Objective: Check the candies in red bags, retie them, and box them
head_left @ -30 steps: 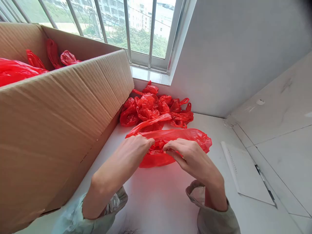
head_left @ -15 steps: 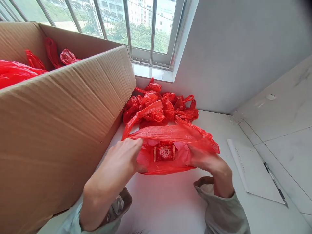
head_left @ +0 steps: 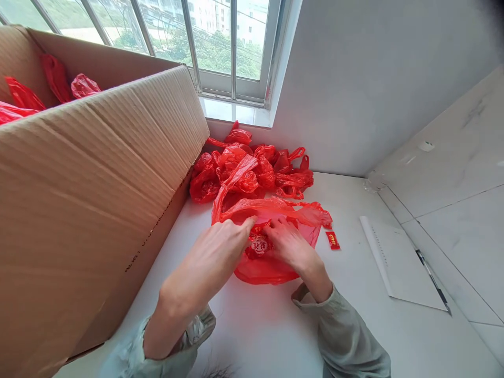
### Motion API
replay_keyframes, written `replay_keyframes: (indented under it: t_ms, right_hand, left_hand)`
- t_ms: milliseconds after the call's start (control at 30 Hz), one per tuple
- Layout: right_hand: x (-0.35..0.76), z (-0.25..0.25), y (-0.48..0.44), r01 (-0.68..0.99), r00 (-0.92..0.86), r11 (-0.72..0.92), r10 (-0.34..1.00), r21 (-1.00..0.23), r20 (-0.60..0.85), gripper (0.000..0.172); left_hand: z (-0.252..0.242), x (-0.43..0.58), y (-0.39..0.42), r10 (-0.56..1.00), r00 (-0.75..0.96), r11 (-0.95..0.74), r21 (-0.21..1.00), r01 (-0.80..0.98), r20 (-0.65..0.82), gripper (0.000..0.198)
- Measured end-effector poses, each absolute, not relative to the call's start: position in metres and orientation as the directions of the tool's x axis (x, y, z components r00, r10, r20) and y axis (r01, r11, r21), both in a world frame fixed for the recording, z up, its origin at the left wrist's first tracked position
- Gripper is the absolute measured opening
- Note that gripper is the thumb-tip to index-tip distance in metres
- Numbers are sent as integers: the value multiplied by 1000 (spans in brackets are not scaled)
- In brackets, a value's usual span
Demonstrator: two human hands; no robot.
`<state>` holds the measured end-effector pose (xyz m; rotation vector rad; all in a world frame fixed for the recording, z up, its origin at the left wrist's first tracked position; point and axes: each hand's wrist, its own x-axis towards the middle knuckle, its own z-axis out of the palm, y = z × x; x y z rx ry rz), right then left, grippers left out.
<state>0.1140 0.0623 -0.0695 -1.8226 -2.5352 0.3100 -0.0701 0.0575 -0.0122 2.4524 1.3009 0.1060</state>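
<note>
Big cardboard box [head_left: 98,173] at left, on white tabletop [head_left: 275,325]. Pile of knotted red bags [head_left: 252,168] in corner under window. Just in front lies red plastic bag [head_left: 271,265]. Notepad [head_left: 397,262] well to its right. Left hand [head_left: 212,257] & right hand [head_left: 289,244] both pinch the bag's top edge, fingertips close together. One red packet [head_left: 259,244] shows inside the bag. A loose packet [head_left: 333,240] lies just beside it on the right.

I can't read any text here. A white round mark sits on the packet [head_left: 259,245] in the bag [head_left: 271,268]; box [head_left: 98,173] print at its nine o'clock is too small.
</note>
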Motion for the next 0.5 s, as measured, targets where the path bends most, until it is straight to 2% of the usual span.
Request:
replay_keyframes:
  t_ms: [100, 233, 333, 433, 500]
  right_hand:
    - [112, -76, 65, 937, -333, 320, 939, -138, -86, 26]
    - [126, -67, 61, 876, -407, 370, 911, -309, -65, 24]
    - [141, -50, 51, 858, -397, 320, 909, -401, -123, 20]
    - [157, -34, 42, 877, -332, 246, 931, -412, -151, 21]
    - [164, -28, 40, 895, -284, 203, 946, -397, -158, 20]
  left_hand:
    - [-14, -75, 61, 812, 568, -513, 303, 803, -133, 17]
    - [-15, -77, 57, 811, 571, -516, 304, 800, -126, 16]
    - [-16, -78, 52, 814, 573, -513, 342, 787, -98, 21]
    - [-21, -80, 48, 811, 585, -525, 397, 753, -36, 27]
    - [-24, -81, 49, 825, 565, -505, 490, 711, 30, 30]
